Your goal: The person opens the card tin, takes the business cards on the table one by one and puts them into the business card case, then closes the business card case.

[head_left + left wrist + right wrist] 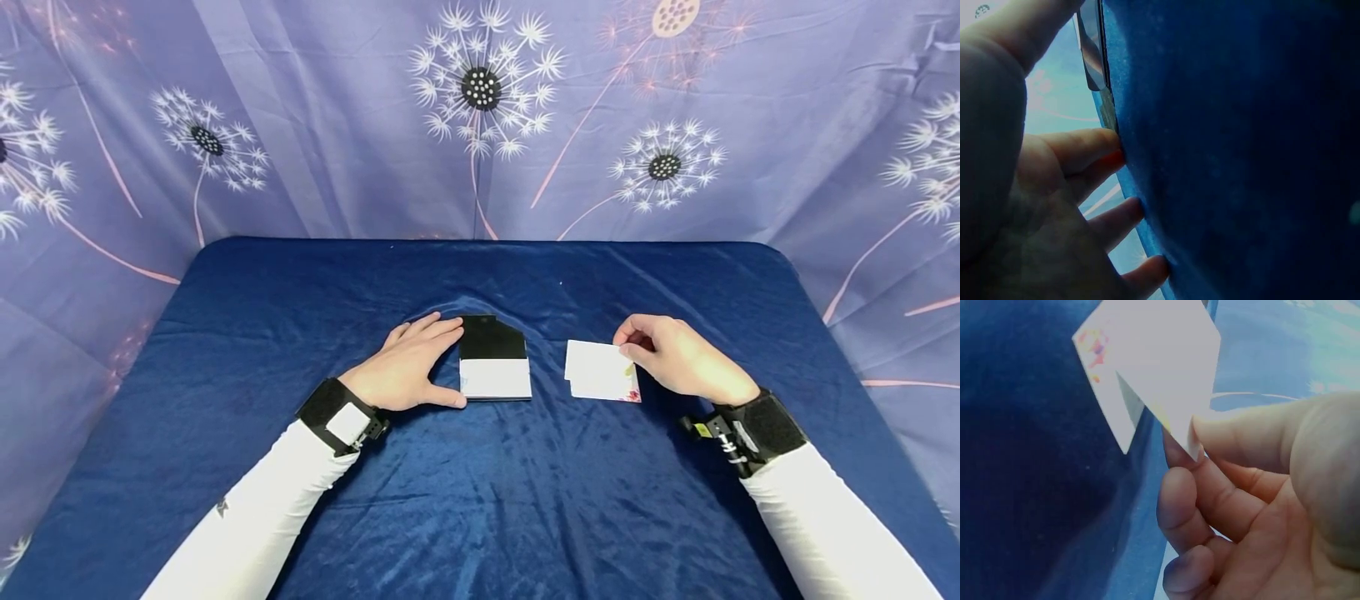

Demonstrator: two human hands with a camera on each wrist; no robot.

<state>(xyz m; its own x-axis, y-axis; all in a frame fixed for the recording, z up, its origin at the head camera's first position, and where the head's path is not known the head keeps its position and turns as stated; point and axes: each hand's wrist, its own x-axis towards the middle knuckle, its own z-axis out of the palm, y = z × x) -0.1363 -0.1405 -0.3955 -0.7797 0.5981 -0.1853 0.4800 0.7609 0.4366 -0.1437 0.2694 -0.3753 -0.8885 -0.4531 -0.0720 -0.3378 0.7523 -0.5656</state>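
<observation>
Right hand (pixel 684 360) pinches card (pixel 592 367), two o'clock corner | left hand (pixel 403 363) spread, nine o'clock of packet (pixel 495 379) | likely light, bendable: grip edges

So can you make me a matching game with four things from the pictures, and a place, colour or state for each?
Things
1. Case
2. Top card
3. Cloth
4. Curtain

Clues
A. Purple, with dandelions
B. Pinched by the right grip
C. Dark blue, under the case
D. Partly black, by the left grip

Pairs: 1-D, 2-B, 3-C, 4-A
</observation>
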